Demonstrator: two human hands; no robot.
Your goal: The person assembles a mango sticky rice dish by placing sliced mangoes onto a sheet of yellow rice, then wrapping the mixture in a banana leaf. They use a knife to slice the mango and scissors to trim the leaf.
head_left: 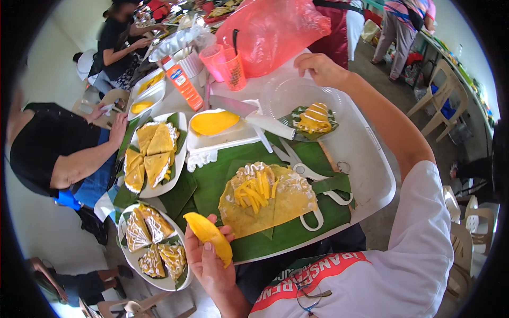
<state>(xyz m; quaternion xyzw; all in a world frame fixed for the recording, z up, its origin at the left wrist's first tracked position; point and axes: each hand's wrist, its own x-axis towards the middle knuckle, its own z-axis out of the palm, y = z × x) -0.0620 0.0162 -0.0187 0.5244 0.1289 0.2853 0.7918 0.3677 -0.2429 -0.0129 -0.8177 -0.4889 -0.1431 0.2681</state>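
Note:
My left hand (211, 262) pinches a yellow mango slice (208, 236) between thumb and fingers, at the near edge of the table. Just right of it lies a flat yellow crepe (281, 209) on banana leaf (212, 177), topped with mango strips (256, 191) and white cream. Away at the far right, my right hand (319, 69) hovers by a clear plastic container (275, 95) and a red plastic bag (270, 37). Its bent fingers look apart and I see nothing in them. A folded, cream-striped crepe (314, 117) sits on leaf in that container.
White-handled scissors (298, 165) lie beside the crepe. A knife (270, 124) rests across a foam tray (204, 143) holding mango (214, 122). Plates of folded crepes (183, 124) (177, 278) stand left. Orange cups (231, 74) and a carton (180, 82) stand behind. A person (58, 143) works at left.

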